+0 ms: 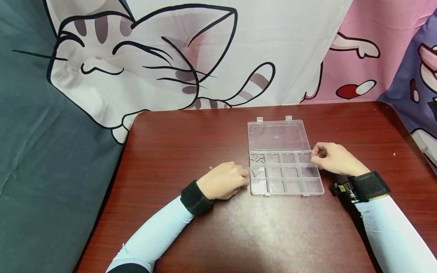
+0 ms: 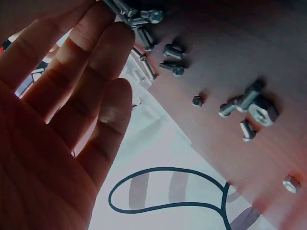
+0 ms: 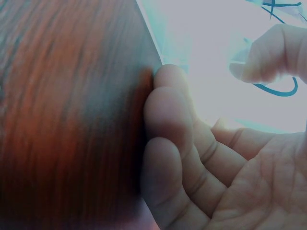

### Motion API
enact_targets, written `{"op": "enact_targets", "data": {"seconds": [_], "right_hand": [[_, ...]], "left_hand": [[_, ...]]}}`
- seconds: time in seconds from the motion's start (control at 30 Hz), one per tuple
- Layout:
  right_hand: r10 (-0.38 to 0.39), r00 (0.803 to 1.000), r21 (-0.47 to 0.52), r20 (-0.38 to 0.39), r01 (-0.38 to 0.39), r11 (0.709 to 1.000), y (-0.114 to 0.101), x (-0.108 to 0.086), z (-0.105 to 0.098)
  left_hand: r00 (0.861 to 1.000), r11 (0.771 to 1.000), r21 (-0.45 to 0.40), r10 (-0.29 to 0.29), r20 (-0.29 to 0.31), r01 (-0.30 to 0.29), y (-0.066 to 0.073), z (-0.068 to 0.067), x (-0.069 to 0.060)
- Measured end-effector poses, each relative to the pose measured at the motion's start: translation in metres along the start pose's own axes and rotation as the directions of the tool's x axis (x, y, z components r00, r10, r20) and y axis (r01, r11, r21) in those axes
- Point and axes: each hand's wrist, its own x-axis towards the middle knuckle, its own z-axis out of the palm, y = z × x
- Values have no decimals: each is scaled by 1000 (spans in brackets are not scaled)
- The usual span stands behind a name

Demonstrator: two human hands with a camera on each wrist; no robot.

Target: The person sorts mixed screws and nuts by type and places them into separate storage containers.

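Note:
A clear plastic compartment box lies on the table with its lid laid back. Short screws sit in its far-left compartment, and more screws in the one nearer me. My left hand is just left of the box, palm down. In the left wrist view its fingertips reach a small pile of screws; whether they pinch one is hidden. Loose screws and a large nut lie beside that hand. My right hand grips the box's right edge, thumb above and fingers against the outer side.
The reddish-brown wooden table ends at a cat-patterned cloth along the back. Small nuts lie on the left-hand side, apart from the pile. A tiny pale speck is on the table at the far right.

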Motion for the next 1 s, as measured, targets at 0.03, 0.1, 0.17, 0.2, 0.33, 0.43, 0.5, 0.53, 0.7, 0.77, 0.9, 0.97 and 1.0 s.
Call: {"op": "enact_targets", "data": {"seconds": [0.03,0.1,0.17,0.2,0.33,0.43,0.5,0.53,0.7,0.77,0.9,0.97,1.0], "right_hand": [[-1,1000,-1,-1,1,1000,0,0,0],[-1,1000,-3,-3,1,1000,0,0,0],[-2,1000,-2,-5,2,1000,0,0,0],[-3,1000,-1,-6,3,1000,0,0,0],[-5,1000,3,-12,6,1000,-1,0,0],[-6,1000,2,-15,6,1000,-1,0,0],[-8,1000,0,-15,8,1000,-1,0,0],[-9,1000,-1,-16,9,1000,0,1,0],[-17,1000,0,-20,17,1000,0,1,1],[-16,1000,0,-19,16,1000,0,1,1],[-9,1000,2,-17,9,1000,-1,0,1],[-9,1000,4,-17,9,1000,-1,0,0],[-7,1000,4,-17,7,1000,-1,0,0]], "left_hand": [[1000,1000,5,2,-2,-2,0,0,0],[1000,1000,13,3,-4,-3,0,-1,1],[1000,1000,20,2,-4,-2,0,-1,1],[1000,1000,22,2,-4,-1,0,-1,1],[1000,999,32,-2,0,2,0,2,3],[1000,999,44,-2,1,2,0,4,4],[1000,999,48,-4,-2,4,0,4,4],[1000,999,50,-6,-5,6,0,4,4],[1000,999,53,-9,-28,11,-1,3,3],[999,999,49,-5,-43,7,-2,2,3],[996,1000,22,4,-91,-2,-5,-1,4],[993,1000,2,1,-116,0,-6,-2,4],[992,1000,-10,-1,-127,0,-7,-3,5]]}}
